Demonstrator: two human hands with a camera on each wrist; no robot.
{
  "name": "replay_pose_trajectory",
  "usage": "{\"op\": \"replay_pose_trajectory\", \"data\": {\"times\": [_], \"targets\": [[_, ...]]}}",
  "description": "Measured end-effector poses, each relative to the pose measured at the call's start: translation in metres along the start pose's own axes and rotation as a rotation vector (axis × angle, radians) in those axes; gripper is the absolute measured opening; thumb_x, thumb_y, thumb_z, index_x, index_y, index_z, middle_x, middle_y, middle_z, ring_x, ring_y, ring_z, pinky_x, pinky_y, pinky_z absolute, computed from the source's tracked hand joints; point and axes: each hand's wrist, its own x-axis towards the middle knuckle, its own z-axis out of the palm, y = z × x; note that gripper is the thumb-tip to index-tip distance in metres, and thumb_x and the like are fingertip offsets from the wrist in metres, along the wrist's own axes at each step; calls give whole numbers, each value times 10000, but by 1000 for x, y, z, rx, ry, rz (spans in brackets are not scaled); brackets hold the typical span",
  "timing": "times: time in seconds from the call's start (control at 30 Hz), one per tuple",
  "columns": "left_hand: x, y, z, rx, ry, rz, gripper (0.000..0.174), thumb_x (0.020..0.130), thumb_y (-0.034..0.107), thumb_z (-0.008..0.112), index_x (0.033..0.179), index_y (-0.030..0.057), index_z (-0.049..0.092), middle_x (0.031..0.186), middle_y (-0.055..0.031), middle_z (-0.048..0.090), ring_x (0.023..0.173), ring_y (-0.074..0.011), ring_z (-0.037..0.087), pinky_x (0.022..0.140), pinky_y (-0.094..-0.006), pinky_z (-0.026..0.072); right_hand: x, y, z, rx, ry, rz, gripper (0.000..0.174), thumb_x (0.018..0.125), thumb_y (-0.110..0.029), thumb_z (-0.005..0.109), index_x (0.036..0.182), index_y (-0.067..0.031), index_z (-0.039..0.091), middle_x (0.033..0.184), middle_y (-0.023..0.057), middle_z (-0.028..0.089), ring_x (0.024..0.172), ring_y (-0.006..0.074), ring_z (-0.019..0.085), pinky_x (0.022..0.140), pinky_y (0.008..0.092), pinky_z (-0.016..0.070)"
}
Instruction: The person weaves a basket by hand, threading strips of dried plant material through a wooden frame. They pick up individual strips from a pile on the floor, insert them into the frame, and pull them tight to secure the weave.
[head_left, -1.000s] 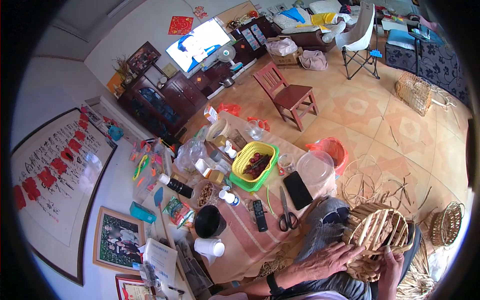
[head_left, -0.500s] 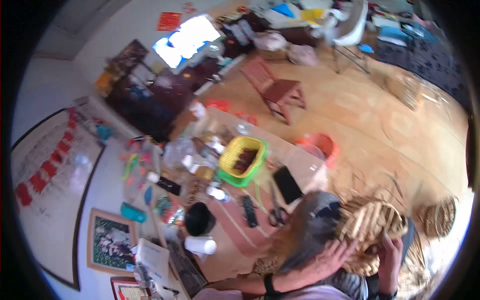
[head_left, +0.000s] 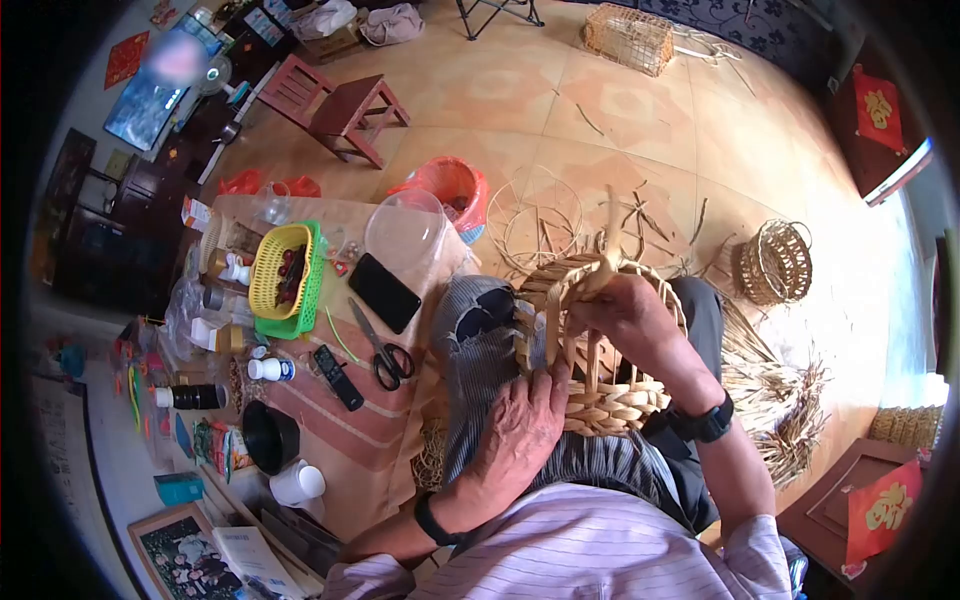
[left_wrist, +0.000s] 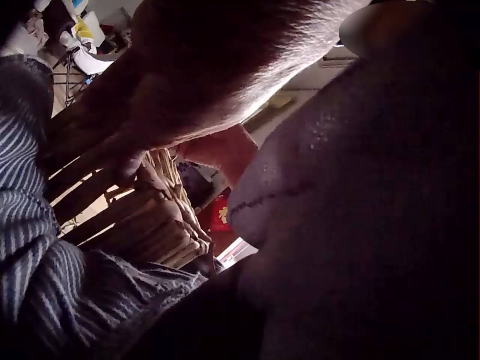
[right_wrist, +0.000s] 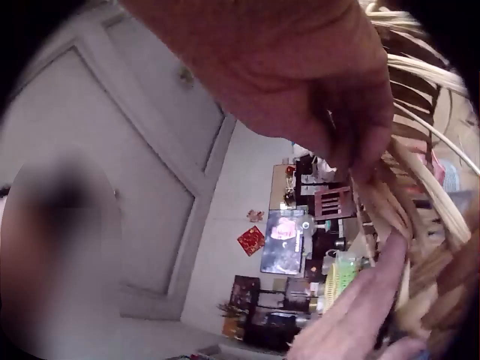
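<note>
A half-woven basket (head_left: 615, 405) of flat tan strips lies tilted on the person's lap, with open upright ribs and a thick braided band at the near side. The left hand (head_left: 520, 425) holds its left side, fingertips at a rib; in the right wrist view a left finger (right_wrist: 386, 274) reaches the woven strips. Above the basket the right hand (head_left: 635, 315) pinches a pale plant strip (head_left: 610, 245), whose loose end sticks up past the fingers. The left wrist view is dark and shows the basket's ribs (left_wrist: 142, 217) beside the striped trouser leg.
On the table to the left are scissors (head_left: 383, 350), a phone (head_left: 385, 292), a remote control (head_left: 338, 378), a yellow basket (head_left: 280, 262) of dark red fruit and a black cup (head_left: 270, 438). Loose dry strips (head_left: 780, 410) and a finished small basket (head_left: 776, 262) are on the floor at right.
The head view has swung right and down, bringing the lap to the middle. The basket has turned so its open ribs show, and the right hand has moved from its near edge to a strip on top.
</note>
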Motion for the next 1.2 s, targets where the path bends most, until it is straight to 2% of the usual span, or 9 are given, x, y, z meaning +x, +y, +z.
{"op": "replay_pose_trajectory", "data": {"times": [0.23,0.4,0.53,0.6,0.77,0.97,1.0,1.1,1.2], "targets": [[5,8,-5,220,-93,7,472,888,102,597,1341,-33,586,976,-91,572,892,-211,617,803,-336,516,14,3,7,-340,-8,55,151,1003,-98,671,1065,26,729,885,29,739,834,100,669,768,297,548],[7,4,-3,223,-123,44,306,889,106,623,1169,-15,650,948,-91,588,855,-187,621,748,-322,512,4,-2,17,-986,172,-237,203,905,-222,698,837,-40,754,730,232,681,740,429,701,652,516,547],[4,-15,6,-123,27,83,255,871,68,642,1115,-5,648,957,-139,597,863,-295,645,761,-407,526,-8,-4,23,-1192,83,-208,103,829,-117,696,904,-95,764,736,156,709,711,353,730,638,460,568],[1,-22,9,-323,74,73,285,857,57,673,1135,5,638,981,-167,601,902,-376,652,797,-468,529,-10,4,31,-1154,69,-290,87,850,-134,692,899,-73,729,725,160,692,707,369,720,624,473,555],[5,-28,4,-392,-54,18,475,738,56,839,1175,55,652,1066,-165,638,977,-393,676,829,-500,535,-15,10,41,-1111,156,-402,109,832,-105,703,922,-49,679,736,180,681,711,378,716,625,466,553],[12,-39,-1,-534,-157,-23,526,709,93,900,1188,94,682,1119,-118,689,1041,-362,706,879,-471,564,-12,18,37,-691,177,-153,133,886,-110,664,959,-3,695,806,256,691,802,449,717,713,515,569],[14,-41,0,-549,-170,-28,525,706,100,907,1183,97,688,1122,-111,697,1047,-354,711,883,-460,570,-14,12,33,-646,132,-135,180,905,-81,632,1044,31,659,826,293,684,841,485,701,731,522,560],[16,-44,1,-591,-201,-35,512,697,114,920,1157,88,697,1119,-102,712,1041,-342,719,885,-440,580,-24,-1,25,-553,17,-87,291,919,-35,639,1201,25,598,815,245,681,712,400,709,653,444,557],[17,-47,1,-578,-199,-18,524,701,113,920,1169,77,688,1110,-103,716,1026,-346,720,882,-441,582,-36,11,25,-619,56,-293,412,943,-15,638,1339,5,526,821,196,692,689,297,723,630,391,553]]}}
